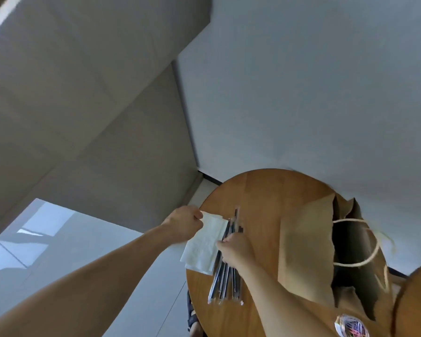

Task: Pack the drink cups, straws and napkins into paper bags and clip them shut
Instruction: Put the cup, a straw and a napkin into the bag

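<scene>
Down in the lower right, the open paper bag [306,251] is blurred and dark inside, so its contents cannot be told. The tub of clips [350,326] is cut off by the bottom edge. At lower centre the left hand [184,223] pinches the far corner of the napkins [202,246] at the left rim of the round table [258,198]. The right hand [235,251], fingers curled, grips the straws [223,280] just beside them.
</scene>
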{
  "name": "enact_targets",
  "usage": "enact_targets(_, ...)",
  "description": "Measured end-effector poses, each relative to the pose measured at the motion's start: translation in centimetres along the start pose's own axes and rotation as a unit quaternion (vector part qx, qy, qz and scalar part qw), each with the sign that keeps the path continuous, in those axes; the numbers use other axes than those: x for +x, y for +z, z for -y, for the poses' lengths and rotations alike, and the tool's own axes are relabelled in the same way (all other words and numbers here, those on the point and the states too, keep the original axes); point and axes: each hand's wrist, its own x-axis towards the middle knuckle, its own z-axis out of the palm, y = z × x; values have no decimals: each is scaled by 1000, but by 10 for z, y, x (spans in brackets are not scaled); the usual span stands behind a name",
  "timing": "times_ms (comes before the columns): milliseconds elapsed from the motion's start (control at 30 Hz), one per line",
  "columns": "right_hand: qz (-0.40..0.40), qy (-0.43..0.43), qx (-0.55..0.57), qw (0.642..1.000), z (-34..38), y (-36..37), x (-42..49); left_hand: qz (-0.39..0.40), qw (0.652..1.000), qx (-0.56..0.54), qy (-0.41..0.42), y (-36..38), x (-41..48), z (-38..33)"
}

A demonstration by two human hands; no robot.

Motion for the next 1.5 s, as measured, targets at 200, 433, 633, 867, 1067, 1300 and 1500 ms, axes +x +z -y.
enact_targets(200, -71, 26, -68, 995, -3, 43, 43, 17, 999, -35, -24, 17, 25, 31)
enact_targets(433, -90, 48, -93, 990, -8, 62, 65, 25, 997, -63, -28, 28, 38, 51)
enact_targets(633, -119, 30, -155, 980, -7, 59, 63, 46, 997, -61, -28, 24, 37, 47)
enact_targets(867, -140, -7, -84, 987, -17, 48, 50, 44, 996, -70, -32, 28, 32, 40)
enact_targets(1067, -71, -66, 216, 972, -10, 11, 32, 55, 966, -247, -54, 31, 26, 21)
enact_targets(1300, 46, -114, 392, 912, -20, -32, 9, 222, 843, -483, -81, 34, 21, -1)
enact_targets(1500, -154, -47, 92, 983, -70, 5, 24, 72, 880, -455, -117, 45, 26, 4)
